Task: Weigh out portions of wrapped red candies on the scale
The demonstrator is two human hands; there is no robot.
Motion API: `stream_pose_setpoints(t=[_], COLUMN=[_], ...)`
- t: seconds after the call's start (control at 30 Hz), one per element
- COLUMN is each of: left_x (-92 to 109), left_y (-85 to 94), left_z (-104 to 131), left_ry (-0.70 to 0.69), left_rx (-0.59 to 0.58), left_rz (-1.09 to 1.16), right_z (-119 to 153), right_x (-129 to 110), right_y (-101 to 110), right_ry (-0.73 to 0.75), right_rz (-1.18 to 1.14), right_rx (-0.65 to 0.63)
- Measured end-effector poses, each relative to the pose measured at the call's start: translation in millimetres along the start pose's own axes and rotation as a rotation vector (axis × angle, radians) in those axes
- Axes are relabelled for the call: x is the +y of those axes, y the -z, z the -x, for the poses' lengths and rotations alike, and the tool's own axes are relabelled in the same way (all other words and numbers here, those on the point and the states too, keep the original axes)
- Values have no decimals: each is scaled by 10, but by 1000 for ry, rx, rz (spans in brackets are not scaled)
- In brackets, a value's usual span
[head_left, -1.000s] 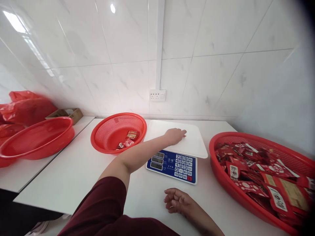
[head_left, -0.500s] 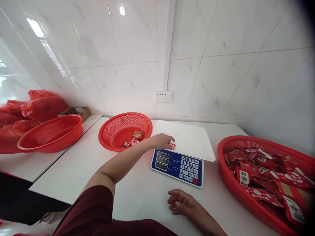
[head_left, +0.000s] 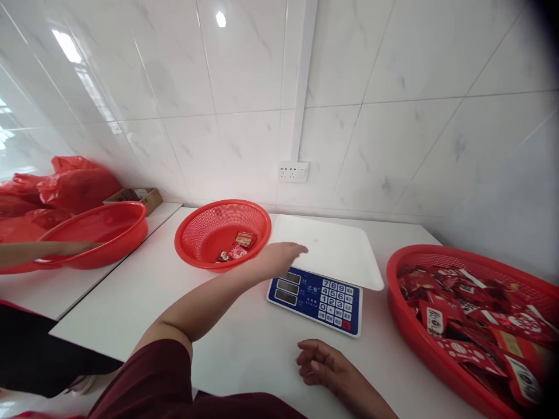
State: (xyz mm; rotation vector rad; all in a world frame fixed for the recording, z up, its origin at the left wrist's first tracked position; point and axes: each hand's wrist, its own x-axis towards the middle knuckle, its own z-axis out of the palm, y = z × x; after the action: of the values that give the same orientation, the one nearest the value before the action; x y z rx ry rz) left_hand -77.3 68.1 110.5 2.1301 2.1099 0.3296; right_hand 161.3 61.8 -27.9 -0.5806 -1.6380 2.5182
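My left hand (head_left: pixel 285 259) hovers over the left edge of the white weighing pan (head_left: pixel 336 244). Its fingers are drawn together and mostly hidden behind the back of the hand; whatever they hold does not show. Below the pan is the blue keypad panel of the digital scale (head_left: pixel 317 299). My right hand (head_left: pixel 325 366) rests low over the white table, near the scale's front, with fingers loosely curled, apart and holding nothing. Left of the scale stands a red mesh basket (head_left: pixel 196 224) with a few small snack packets (head_left: pixel 238 251) inside.
A large red basket (head_left: pixel 395 291) full of red snack packets (head_left: pixel 463 326) stands at the right. Over at the left, another person's hand (head_left: pixel 78 249) reaches into a red basin (head_left: pixel 131 233). Red plastic bags (head_left: pixel 78 183) and a cardboard box (head_left: pixel 151 201) lie behind it.
My left hand has drawn slightly left, and the small red packet seen at its fingers on the pan is out of sight. Another person's arm has entered the left basin. My right hand is nearly still.
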Motion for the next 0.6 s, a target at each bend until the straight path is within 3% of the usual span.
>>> stream_pose_setpoints(t=[0.13,0.27,0.4,0.6], left_x=[-295,-544,-662,-929], left_y=[195,165,78,283], left_z=[251,647,1015,1431], left_ry=[216,370,489,656], left_rx=[180,109,53,120], left_rz=[-48,-39,-38,-136], right_z=[0,-2,0,3], right_x=[-10,-11,-7,-46], right_y=[10,28,17,2], right_ry=[-9,-9,-26,-45], right_rz=[18,30,36,27], right_rx=[-21,-31,-3,1])
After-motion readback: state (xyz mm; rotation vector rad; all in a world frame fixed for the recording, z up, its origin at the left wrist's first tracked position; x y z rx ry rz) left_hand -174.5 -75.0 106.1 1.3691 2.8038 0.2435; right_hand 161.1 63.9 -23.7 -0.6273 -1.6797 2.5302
